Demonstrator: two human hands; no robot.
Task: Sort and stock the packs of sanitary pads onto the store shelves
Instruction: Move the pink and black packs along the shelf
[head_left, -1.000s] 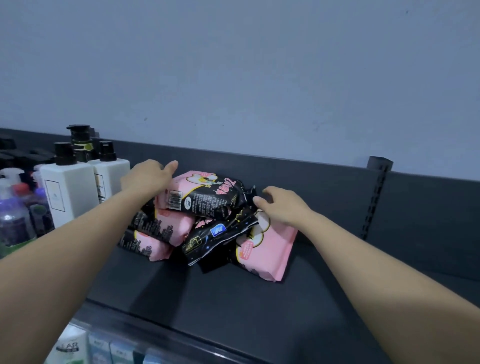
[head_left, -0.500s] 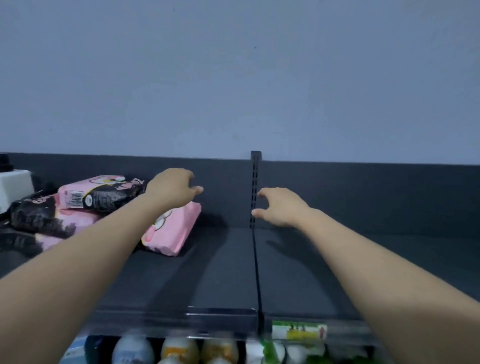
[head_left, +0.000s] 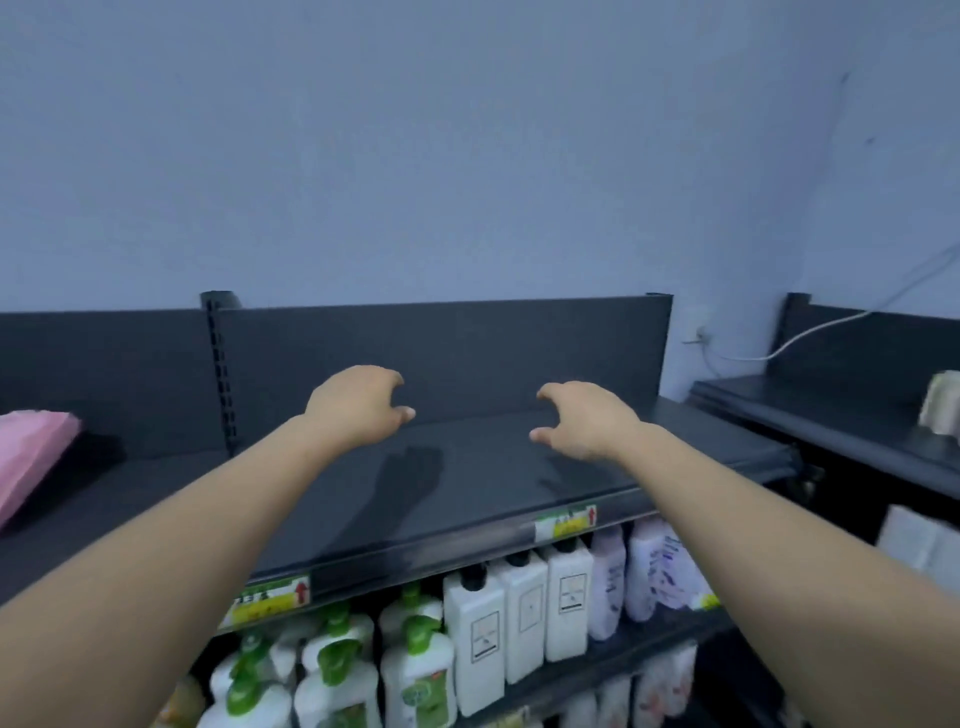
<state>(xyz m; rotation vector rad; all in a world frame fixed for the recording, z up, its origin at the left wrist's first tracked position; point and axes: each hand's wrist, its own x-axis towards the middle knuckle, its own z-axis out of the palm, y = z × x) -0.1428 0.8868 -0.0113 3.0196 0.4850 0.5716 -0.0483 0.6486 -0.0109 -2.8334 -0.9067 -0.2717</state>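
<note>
our view has swung right, the pink pack now at the frame's left edge; our left hand and right hand hover mid-frame over the shelf, loosely curled, holding nothing.

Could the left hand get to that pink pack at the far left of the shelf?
Probably yes: the left hand is empty and only bare shelf lies between it and the pink pack.

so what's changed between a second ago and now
Both hands came off the pile of pink and black packs and moved right along the shelf, and the view swung with them. The left hand and right hand now hover over the top shelf, holding nothing. Only one pink pack shows, at the left edge. Both arms stay stretched forward.
</note>
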